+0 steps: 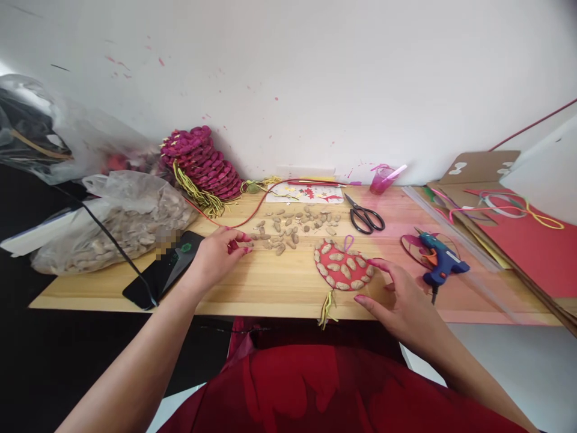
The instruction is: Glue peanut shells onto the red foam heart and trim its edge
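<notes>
Ornament (344, 264) lies on the surface (270, 288), its long axis running from loop (348, 243), toward the wall (315, 90), to tassel (327, 310), toward the wearer. Hands are apart: right hand (402, 294), fingers parted, at the ornament's edge; left hand (219, 252) beside peanuts (280, 248), its grip unclear.

The left hand (220, 254), its fingers curled, is at the near left end of scattered loose peanuts (295, 238); the right hand (401, 294), thumb and forefinger spread, is at the right edge of a red disc (337, 276) studded with peanuts. A yellow tassel (327, 308) hangs from its near edge, black scissors (360, 210) lie farther off, a blue glue gun (444, 263) lies right, and a bag of peanuts (130, 222) lies far left on the wooden table (265, 291)
</notes>
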Demonstrator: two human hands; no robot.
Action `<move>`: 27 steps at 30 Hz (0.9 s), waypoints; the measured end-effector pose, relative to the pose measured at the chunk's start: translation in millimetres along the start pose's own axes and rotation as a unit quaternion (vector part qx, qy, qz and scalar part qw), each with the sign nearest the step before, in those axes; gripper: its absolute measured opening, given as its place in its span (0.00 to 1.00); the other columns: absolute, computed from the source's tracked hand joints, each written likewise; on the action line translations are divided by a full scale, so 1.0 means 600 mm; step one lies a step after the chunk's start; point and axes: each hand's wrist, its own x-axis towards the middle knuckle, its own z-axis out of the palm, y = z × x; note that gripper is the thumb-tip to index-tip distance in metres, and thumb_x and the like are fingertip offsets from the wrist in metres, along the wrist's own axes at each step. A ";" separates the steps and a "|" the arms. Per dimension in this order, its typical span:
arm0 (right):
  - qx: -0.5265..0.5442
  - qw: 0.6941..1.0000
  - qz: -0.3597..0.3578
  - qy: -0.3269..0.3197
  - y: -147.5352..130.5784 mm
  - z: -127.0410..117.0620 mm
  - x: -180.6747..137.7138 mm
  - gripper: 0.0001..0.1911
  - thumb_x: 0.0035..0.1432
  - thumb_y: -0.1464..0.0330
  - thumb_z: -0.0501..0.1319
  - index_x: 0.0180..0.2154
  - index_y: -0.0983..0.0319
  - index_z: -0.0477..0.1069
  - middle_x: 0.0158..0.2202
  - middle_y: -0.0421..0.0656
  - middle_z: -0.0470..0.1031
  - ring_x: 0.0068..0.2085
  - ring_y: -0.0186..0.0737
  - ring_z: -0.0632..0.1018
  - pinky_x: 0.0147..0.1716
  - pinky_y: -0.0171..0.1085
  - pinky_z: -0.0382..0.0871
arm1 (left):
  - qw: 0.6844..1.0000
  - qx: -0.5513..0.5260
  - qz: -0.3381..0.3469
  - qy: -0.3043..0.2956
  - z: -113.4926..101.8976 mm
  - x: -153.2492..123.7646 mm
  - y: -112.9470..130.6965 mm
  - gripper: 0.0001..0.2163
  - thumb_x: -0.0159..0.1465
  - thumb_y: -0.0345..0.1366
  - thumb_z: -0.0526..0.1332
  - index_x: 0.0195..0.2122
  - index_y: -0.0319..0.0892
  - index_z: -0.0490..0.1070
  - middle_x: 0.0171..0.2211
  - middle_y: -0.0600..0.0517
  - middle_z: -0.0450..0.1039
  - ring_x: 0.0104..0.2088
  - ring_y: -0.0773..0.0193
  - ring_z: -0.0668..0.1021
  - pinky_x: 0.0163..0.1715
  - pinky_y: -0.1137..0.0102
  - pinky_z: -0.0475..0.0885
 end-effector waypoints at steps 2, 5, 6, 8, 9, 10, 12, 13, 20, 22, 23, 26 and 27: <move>0.005 1.000 -0.006 0.000 -0.001 0.003 0.004 0.35 0.57 0.50 0.66 0.60 0.59 0.63 0.59 0.56 0.72 0.58 0.63 0.75 0.53 0.58 0.73 | 1.000 -0.003 -0.027 -0.011 0.003 0.001 -0.003 0.09 0.57 0.36 0.67 0.40 0.42 0.79 0.39 0.49 0.77 0.28 0.65 0.76 0.36 0.66 0.74; 0.008 1.000 -0.012 0.002 -0.001 0.007 0.007 0.36 0.56 0.50 0.67 0.60 0.59 0.63 0.59 0.56 0.72 0.58 0.63 0.74 0.53 0.58 0.74 | 0.999 -0.009 -0.039 -0.025 0.017 0.007 -0.003 0.10 0.56 0.33 0.67 0.40 0.41 0.78 0.41 0.48 0.77 0.32 0.62 0.79 0.39 0.65 0.75; 0.008 1.000 -0.012 0.001 -0.001 0.007 0.007 0.36 0.56 0.50 0.67 0.60 0.59 0.63 0.59 0.56 0.72 0.58 0.63 0.74 0.53 0.58 0.74 | 0.999 -0.009 -0.038 -0.028 0.022 0.009 -0.001 0.10 0.57 0.32 0.66 0.40 0.41 0.78 0.41 0.48 0.78 0.32 0.62 0.79 0.40 0.65 0.75; 0.005 1.000 -0.012 0.001 -0.001 0.007 0.007 0.36 0.56 0.50 0.67 0.60 0.58 0.63 0.59 0.56 0.72 0.58 0.62 0.74 0.53 0.58 0.74 | 0.999 -0.009 -0.031 -0.028 0.033 0.015 0.002 0.10 0.58 0.30 0.64 0.41 0.41 0.78 0.39 0.48 0.78 0.33 0.61 0.79 0.40 0.64 0.76; 0.003 1.000 -0.012 0.000 0.000 0.006 0.007 0.36 0.56 0.50 0.67 0.60 0.58 0.63 0.59 0.55 0.72 0.58 0.62 0.74 0.53 0.58 0.74 | 0.999 -0.009 -0.025 -0.028 0.038 0.018 0.005 0.10 0.58 0.30 0.63 0.42 0.41 0.78 0.38 0.48 0.77 0.33 0.61 0.79 0.40 0.64 0.76; 0.002 1.000 -0.012 0.001 -0.001 0.005 0.006 0.35 0.56 0.50 0.67 0.60 0.58 0.63 0.58 0.55 0.72 0.58 0.62 0.74 0.53 0.58 0.74 | 0.999 -0.011 -0.017 -0.026 0.043 0.021 0.007 0.10 0.58 0.29 0.63 0.42 0.41 0.78 0.37 0.48 0.77 0.33 0.61 0.79 0.40 0.64 0.76; 0.003 1.000 -0.013 0.003 -0.001 0.004 0.007 0.35 0.56 0.50 0.67 0.59 0.58 0.63 0.58 0.55 0.73 0.58 0.62 0.75 0.53 0.58 0.73 | 1.000 -0.020 -0.001 -0.023 0.050 0.025 0.012 0.11 0.58 0.28 0.62 0.42 0.41 0.77 0.38 0.48 0.77 0.34 0.61 0.79 0.40 0.64 0.76; 0.003 1.000 -0.014 0.005 -0.001 0.003 0.007 0.34 0.56 0.50 0.67 0.59 0.58 0.64 0.57 0.55 0.74 0.57 0.62 0.75 0.54 0.58 0.73 | 0.999 -0.027 0.004 -0.020 0.052 0.027 0.014 0.12 0.58 0.28 0.62 0.42 0.41 0.77 0.39 0.48 0.77 0.34 0.62 0.79 0.40 0.65 0.76; -0.002 1.000 -0.011 -0.001 0.004 0.003 0.008 0.36 0.57 0.49 0.66 0.60 0.59 0.63 0.58 0.56 0.72 0.58 0.63 0.74 0.55 0.59 0.72 | 0.996 -0.066 -0.021 0.058 0.022 0.015 0.020 0.12 0.62 0.37 0.61 0.44 0.41 0.79 0.40 0.48 0.80 0.32 0.63 0.79 0.36 0.68 0.74; -0.004 1.000 -0.016 -0.008 0.003 0.004 0.010 0.37 0.57 0.50 0.67 0.61 0.59 0.62 0.59 0.56 0.71 0.59 0.62 0.73 0.56 0.58 0.71 | 0.995 -0.075 -0.039 0.061 0.014 0.002 0.031 0.13 0.63 0.42 0.61 0.44 0.42 0.79 0.34 0.51 0.81 0.28 0.64 0.77 0.32 0.70 0.72; -0.007 1.000 -0.021 -0.013 0.001 0.004 0.012 0.38 0.56 0.50 0.67 0.61 0.60 0.61 0.60 0.56 0.71 0.60 0.62 0.73 0.57 0.59 0.70 | 0.996 -0.069 -0.037 0.042 0.014 -0.005 0.040 0.14 0.64 0.44 0.61 0.43 0.43 0.80 0.31 0.52 0.81 0.27 0.64 0.77 0.30 0.70 0.71; -0.023 0.999 -0.037 -0.025 -0.005 0.004 0.024 0.42 0.54 0.51 0.70 0.64 0.60 0.59 0.63 0.57 0.68 0.64 0.63 0.70 0.61 0.61 0.66 | 0.998 -0.051 0.036 -0.022 0.032 -0.030 0.072 0.13 0.66 0.44 0.59 0.31 0.44 0.79 0.30 0.52 0.82 0.30 0.61 0.79 0.33 0.69 0.71; -0.025 0.998 -0.040 -0.029 -0.007 0.003 0.029 0.45 0.52 0.51 0.71 0.65 0.60 0.58 0.64 0.57 0.67 0.65 0.64 0.69 0.62 0.61 0.64 | 0.995 -0.050 0.074 -0.054 0.041 -0.038 0.083 0.13 0.66 0.44 0.59 0.29 0.45 0.79 0.31 0.52 0.83 0.32 0.60 0.80 0.37 0.68 0.73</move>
